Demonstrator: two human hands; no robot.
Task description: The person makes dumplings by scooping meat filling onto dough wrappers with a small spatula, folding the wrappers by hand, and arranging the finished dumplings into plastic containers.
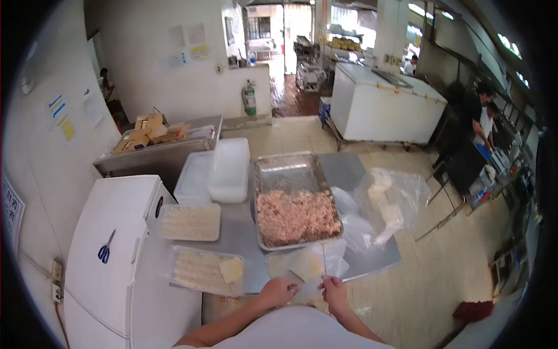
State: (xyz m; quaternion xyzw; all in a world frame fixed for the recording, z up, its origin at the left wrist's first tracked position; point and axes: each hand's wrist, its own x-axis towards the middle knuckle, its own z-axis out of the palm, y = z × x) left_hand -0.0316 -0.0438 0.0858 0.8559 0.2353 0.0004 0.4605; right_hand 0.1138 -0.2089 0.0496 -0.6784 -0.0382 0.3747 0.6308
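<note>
Low at the front edge of the metal table, my left hand (279,291) and my right hand (334,292) are closed, fingertips pinched. Between them stretches a clear plastic sheet (306,292), which both seem to grip. Just beyond my fingers lie thin pale-yellow square wrappers (307,266) on plastic. A deep metal pan (285,167) stands farther ahead, its near part filled with pink minced filling (297,216). To the left, a plastic-covered tray of pale rolls (200,271) has a yellow wrapper (231,270) on top. Another tray of rolls (190,222) sits behind it.
White plastic tubs (228,171) stand behind the trays. Clear bags with pale blocks (385,209) lie right of the pan. Blue-handled scissors (105,250) rest on a white freezer (96,209) at left. A large white chest freezer (383,107) and two people (476,119) are farther back.
</note>
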